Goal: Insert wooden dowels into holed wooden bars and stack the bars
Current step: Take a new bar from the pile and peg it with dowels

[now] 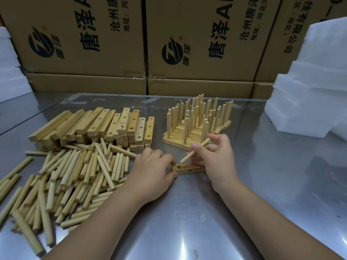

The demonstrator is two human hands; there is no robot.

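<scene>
A short holed wooden bar (187,168) lies on the steel table in front of me. My left hand (153,171) grips its left end, thumb at the front face and fingers on top. My right hand (216,158) pinches a wooden dowel (195,150), tilted, its lower tip just above the bar's left hole. Behind it stand finished bars with upright dowels (199,121), packed side by side. Loose dowels (75,179) lie heaped at the left, with a pile of empty holed bars (101,126) behind them.
The steel table (187,222) stretches out in front of me and to the right. Large printed cardboard boxes (197,44) form a wall at the back. White foam blocks (309,94) are stacked at the right, with more foam (9,72) at the far left.
</scene>
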